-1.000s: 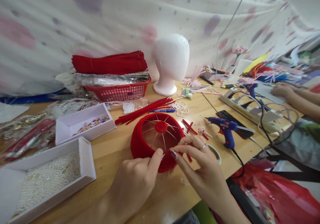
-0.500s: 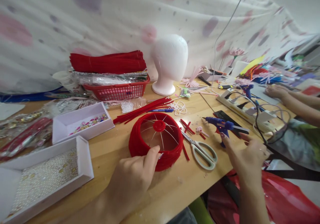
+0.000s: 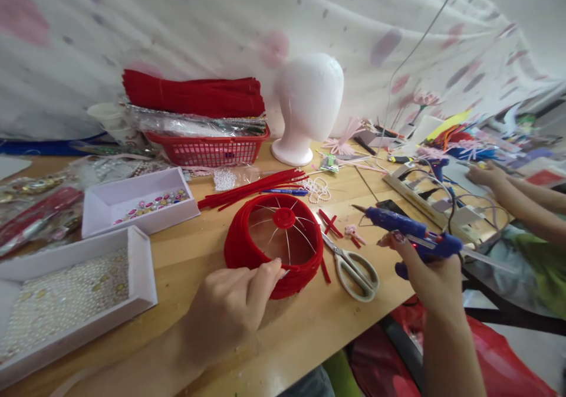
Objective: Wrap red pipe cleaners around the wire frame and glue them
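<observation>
My left hand [image 3: 236, 299] pinches the near rim of a round red headpiece [image 3: 239, 232], thumb on top and fingers curled under. White wire spokes run inside it to a red disc [image 3: 283, 218] at its centre. A blue glue gun [image 3: 398, 223] is in my right hand [image 3: 435, 279], its nozzle pointing left and a clear glue stick [image 3: 489, 260] jutting from its back. Between the two hands lie scissors with pale handles [image 3: 358, 273], short red strips [image 3: 331, 223] and a small pink piece [image 3: 352, 233].
A white foam head [image 3: 309, 102] stands behind, beside a red basket [image 3: 207, 152] under red stems. White boxes of gems [image 3: 137, 199] and pearls [image 3: 71, 302] are at left. A power strip [image 3: 420, 199] with cords lies at right, near another person's hands [image 3: 489, 176].
My right hand has closed round the glue gun and raised it off the table. My left hand keeps hold of the headpiece. The view has shifted slightly.
</observation>
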Demonstrator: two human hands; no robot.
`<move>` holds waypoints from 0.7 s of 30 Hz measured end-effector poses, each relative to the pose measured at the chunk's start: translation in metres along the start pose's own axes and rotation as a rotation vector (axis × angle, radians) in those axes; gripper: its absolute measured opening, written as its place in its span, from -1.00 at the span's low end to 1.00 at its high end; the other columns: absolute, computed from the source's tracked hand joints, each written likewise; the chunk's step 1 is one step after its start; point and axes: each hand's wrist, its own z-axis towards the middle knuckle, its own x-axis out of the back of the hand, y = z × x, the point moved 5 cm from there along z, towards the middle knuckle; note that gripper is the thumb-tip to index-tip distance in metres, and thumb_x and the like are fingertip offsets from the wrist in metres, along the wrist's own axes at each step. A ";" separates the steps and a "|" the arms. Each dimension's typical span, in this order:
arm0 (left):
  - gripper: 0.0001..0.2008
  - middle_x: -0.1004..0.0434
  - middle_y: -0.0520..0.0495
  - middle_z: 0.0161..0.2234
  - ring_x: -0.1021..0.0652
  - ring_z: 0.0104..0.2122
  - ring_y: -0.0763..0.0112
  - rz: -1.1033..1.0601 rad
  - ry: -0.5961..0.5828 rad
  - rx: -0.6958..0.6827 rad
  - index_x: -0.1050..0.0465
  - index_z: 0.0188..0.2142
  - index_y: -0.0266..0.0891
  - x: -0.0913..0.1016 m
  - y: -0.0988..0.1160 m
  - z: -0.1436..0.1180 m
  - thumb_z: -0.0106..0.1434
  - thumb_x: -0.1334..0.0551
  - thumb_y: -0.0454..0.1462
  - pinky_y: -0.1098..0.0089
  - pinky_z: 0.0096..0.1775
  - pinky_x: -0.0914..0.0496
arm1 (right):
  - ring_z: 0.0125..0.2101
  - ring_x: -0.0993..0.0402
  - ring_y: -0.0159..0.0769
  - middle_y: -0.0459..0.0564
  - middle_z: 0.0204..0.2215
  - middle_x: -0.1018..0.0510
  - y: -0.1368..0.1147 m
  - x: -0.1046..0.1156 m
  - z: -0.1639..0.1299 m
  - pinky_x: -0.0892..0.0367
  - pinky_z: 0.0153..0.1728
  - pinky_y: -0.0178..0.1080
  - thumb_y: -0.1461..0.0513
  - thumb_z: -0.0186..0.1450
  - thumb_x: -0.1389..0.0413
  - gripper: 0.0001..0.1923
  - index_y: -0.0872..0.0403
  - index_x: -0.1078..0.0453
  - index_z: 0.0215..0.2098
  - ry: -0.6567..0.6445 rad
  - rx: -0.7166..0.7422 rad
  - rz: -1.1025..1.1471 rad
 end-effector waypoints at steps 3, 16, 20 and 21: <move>-0.92 -0.54 0.11 -0.57 -0.54 -0.66 0.50 -0.007 -0.004 -0.002 -0.37 -0.13 -0.32 -0.001 -0.001 -0.001 0.48 -0.11 -0.38 0.47 -0.58 -0.37 | -0.51 -0.45 -0.25 -0.01 -0.46 -0.58 -0.044 0.003 -0.025 -0.34 -0.55 -0.26 -0.05 0.26 -0.24 -0.68 0.03 -0.53 -0.38 -0.135 0.250 0.168; -0.88 -0.43 0.15 -0.63 -0.48 -0.69 0.48 0.007 -0.039 -0.038 -0.39 -0.15 -0.35 0.000 -0.001 -0.001 0.47 -0.08 -0.41 0.44 -0.60 -0.32 | -0.51 -0.27 -0.28 -0.13 -0.59 -0.40 -0.116 -0.011 -0.056 -0.18 -0.45 -0.19 -0.09 0.37 -0.15 -0.63 0.00 -0.39 -0.38 -0.409 0.825 0.100; -0.86 -0.46 0.14 -0.63 -0.50 -0.67 0.47 0.000 -0.041 -0.044 -0.39 -0.14 -0.35 0.001 -0.001 -0.001 0.46 -0.06 -0.44 0.45 -0.58 -0.35 | -0.52 -0.24 -0.30 -0.15 -0.60 -0.38 -0.115 -0.014 -0.057 -0.14 -0.38 -0.15 -0.10 0.40 -0.10 -0.60 0.01 -0.36 -0.38 -0.420 0.848 0.078; -0.85 -0.46 0.13 -0.62 -0.51 -0.67 0.47 0.001 -0.040 -0.042 -0.39 -0.13 -0.35 0.001 0.000 -0.001 0.47 -0.05 -0.44 0.45 -0.58 -0.36 | -0.52 -0.24 -0.30 -0.16 -0.59 -0.38 -0.115 -0.014 -0.057 -0.13 -0.37 -0.14 -0.10 0.40 -0.10 -0.61 0.01 -0.36 -0.38 -0.421 0.852 0.072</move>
